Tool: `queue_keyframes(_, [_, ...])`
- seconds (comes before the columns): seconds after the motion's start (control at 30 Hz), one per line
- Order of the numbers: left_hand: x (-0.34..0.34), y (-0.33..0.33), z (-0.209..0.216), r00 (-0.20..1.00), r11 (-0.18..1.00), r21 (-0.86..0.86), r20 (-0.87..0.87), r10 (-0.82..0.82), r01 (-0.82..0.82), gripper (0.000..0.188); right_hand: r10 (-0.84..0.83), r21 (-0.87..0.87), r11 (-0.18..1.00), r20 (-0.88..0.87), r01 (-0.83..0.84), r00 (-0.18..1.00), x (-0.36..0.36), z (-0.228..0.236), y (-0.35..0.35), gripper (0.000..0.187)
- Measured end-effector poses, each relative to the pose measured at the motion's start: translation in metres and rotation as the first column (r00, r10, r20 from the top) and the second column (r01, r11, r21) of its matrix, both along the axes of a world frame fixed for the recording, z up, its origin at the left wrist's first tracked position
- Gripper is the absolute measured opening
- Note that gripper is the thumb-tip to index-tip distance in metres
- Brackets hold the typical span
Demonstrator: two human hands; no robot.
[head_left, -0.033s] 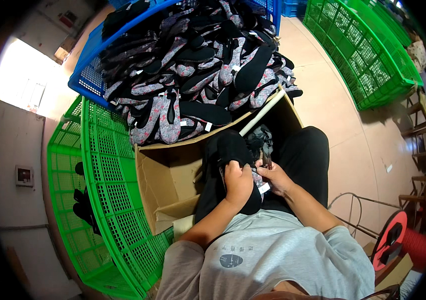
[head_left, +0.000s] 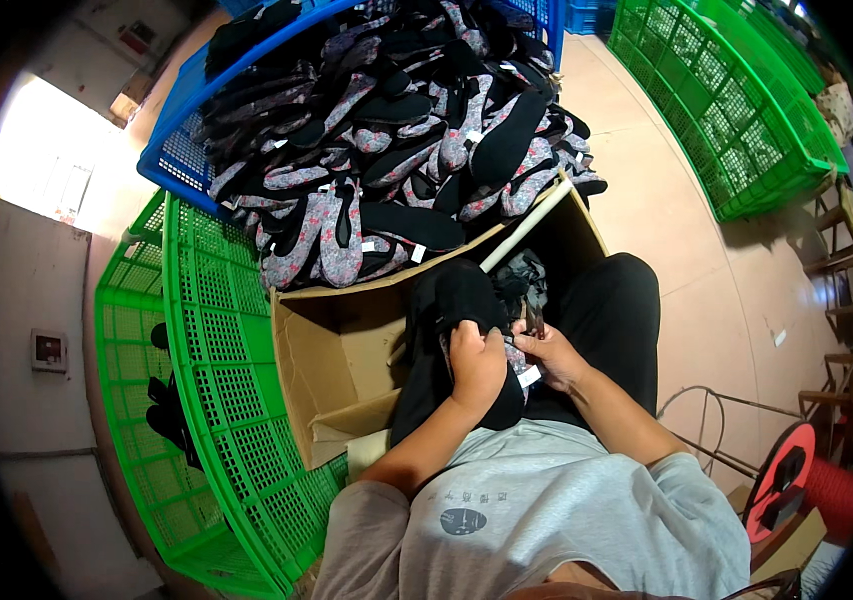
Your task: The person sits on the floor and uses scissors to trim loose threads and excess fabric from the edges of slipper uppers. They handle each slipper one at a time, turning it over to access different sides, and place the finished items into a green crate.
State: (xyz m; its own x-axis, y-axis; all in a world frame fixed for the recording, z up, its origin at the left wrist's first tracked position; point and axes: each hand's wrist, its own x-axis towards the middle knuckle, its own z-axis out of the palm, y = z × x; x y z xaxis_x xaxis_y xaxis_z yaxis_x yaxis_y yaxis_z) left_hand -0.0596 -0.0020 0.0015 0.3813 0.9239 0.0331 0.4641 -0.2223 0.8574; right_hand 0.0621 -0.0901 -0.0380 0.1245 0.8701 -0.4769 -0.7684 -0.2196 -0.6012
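Over my lap, my left hand (head_left: 480, 362) and my right hand (head_left: 554, 357) are closed on a slipper (head_left: 514, 358) of grey-pink floral and black fabric. My left fingers wrap its black edge, while my right thumb and fingers pinch the opposite side. A small white tag (head_left: 530, 376) sticks out below the right hand. Just beyond the hands is a crumpled dark thing (head_left: 522, 280) whose kind I cannot make out. Farther away, a big heap of similar floral slippers (head_left: 342, 235) with black soles spills over the front of a blue crate (head_left: 179, 150).
An open cardboard box (head_left: 352, 355) with a white bar (head_left: 529, 225) stands at my knees. Green crates flank me, one at the left (head_left: 237, 400) and others at the far right (head_left: 722, 110). A red-rimmed spool (head_left: 782, 470) is near my right elbow.
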Motion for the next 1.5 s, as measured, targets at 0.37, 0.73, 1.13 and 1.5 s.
queue_keyframes(0.37, [-0.009, 0.016, -0.042, 0.969, 0.972, -0.233, 0.231, 0.091, -0.036, 0.023, 0.132, -0.036, 0.991, 0.14, -0.129, 0.981, 0.004, 0.007, 0.002, 0.019])
queue_keyframes(0.73, [-0.014, 0.016, -0.044, 0.992, 0.958, -0.268, 0.101, -0.072, 0.097, 0.023, 0.103, -0.018, 0.994, 0.487, -0.107, 0.867, -0.01, -0.013, -0.004, 0.025])
queue_keyframes(1.13, [-0.046, 0.034, 0.024, 0.99, 0.981, 0.191, 0.13, -0.046, 0.02, 0.019, 0.06, -0.067, 0.997, 0.49, -0.03, 0.87, -0.016, -0.033, -0.002, 0.024])
queue_keyframes(1.5, [-0.049, 0.062, 0.016, 0.99, 0.981, 0.163, 0.074, -0.118, 0.104, 0.022, 0.067, -0.05, 0.998, 0.533, -0.047, 0.843, -0.014, -0.044, -0.002, 0.024])
